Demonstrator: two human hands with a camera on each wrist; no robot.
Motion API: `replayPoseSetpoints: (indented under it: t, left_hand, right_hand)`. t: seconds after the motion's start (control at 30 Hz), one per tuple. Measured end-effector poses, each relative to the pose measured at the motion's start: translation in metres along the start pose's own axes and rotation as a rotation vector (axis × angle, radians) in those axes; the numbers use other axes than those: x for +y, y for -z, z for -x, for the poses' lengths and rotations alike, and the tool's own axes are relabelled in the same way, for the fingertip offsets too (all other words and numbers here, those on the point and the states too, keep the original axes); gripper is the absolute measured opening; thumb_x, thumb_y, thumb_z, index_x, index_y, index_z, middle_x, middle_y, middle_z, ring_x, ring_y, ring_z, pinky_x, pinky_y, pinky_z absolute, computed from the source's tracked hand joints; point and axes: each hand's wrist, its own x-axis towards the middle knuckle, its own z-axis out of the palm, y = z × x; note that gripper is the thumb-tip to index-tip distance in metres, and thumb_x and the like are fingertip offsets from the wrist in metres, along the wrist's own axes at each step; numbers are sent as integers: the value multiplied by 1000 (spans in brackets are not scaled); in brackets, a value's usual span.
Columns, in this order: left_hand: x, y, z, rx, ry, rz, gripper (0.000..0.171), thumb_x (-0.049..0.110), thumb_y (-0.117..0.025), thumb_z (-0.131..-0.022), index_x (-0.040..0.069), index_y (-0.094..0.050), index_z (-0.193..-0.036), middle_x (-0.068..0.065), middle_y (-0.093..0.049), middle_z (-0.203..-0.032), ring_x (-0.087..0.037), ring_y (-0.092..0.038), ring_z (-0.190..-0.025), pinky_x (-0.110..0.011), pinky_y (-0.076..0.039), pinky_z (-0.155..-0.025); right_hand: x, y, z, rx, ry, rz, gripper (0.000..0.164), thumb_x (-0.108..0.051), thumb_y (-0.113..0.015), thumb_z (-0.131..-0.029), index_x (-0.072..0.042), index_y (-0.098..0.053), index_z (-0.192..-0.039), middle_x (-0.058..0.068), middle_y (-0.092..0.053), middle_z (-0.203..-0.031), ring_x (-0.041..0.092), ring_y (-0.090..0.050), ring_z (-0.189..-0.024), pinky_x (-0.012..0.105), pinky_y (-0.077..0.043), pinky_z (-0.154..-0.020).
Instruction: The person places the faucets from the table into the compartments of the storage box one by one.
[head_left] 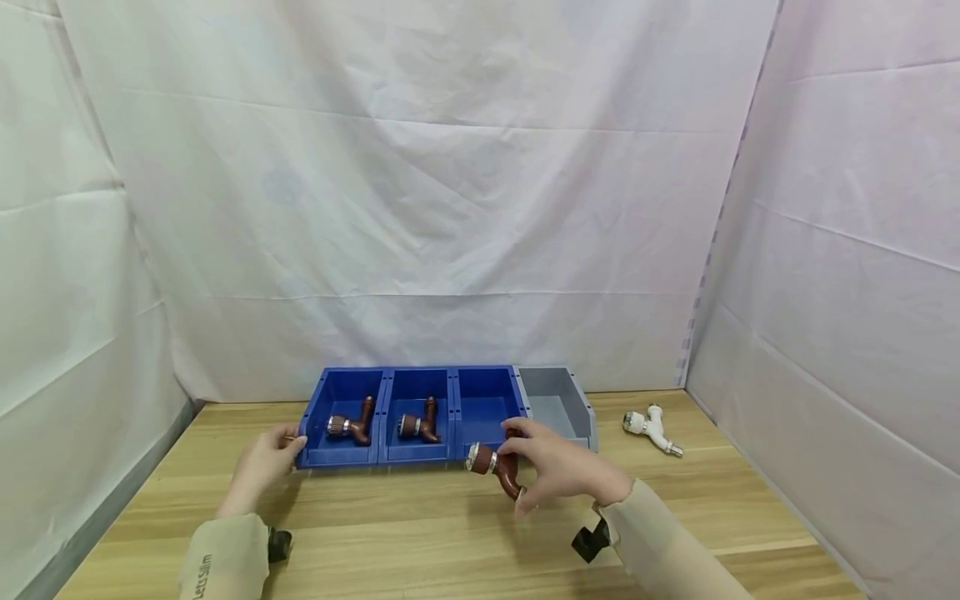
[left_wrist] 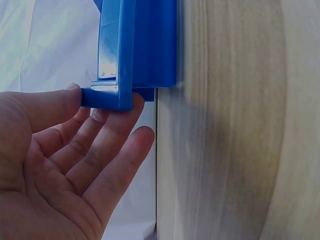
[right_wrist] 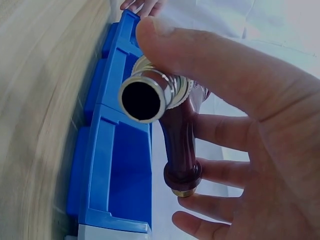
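My right hand (head_left: pixel 566 467) grips a brown faucet (head_left: pixel 507 475) between thumb and fingers, just in front of the third blue bin (head_left: pixel 480 408). In the right wrist view the faucet's silver spout mouth (right_wrist: pixel 141 100) faces the camera, and its brass threaded end (right_wrist: pixel 184 192) points down past the fingers. At the row's left end my left hand (head_left: pixel 264 462) pinches the edge of the leftmost blue bin (head_left: pixel 318 457); the left wrist view shows thumb and fingers on the bin's corner (left_wrist: pixel 122 95). Brown faucets lie in the leftmost bin (head_left: pixel 362 423) and the second bin (head_left: pixel 427 421).
A grey bin (head_left: pixel 555 392) joins the right end of the blue row. Farther right on the wooden table (head_left: pixel 420 533) lies a white faucet (head_left: pixel 654 428). White sheeting (head_left: pixel 450 208) hangs behind the bins and at both sides.
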Motion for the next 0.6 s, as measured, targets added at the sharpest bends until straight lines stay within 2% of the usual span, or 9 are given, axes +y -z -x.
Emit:
replayPoseSetpoints:
  t: [0.37,0.6]
  left_hand:
    - [1,1,1,7,-2,-4,27,10,-55,-97,-12,-57,-112,-17,-66,-89,-17,-57,-63,-32,-46,-58]
    - [2,0,1,-6,18,-5,30,11,-55,-98,-12,-56,-116,-18,-66,-92,-18,-59,-67,-33,-47,-59]
  right_hand:
    - [7,2,-8,17,23,44,71,-39,-88,-68,-16,-60,-129,12,-30,-152,35,-35,-134,49,-42,-99]
    - [9,2,-10,9,15,28,69,-40,-88,-68,-16,-60,-127,11,-30,-152,34,-35,-134,48,-43,-99]
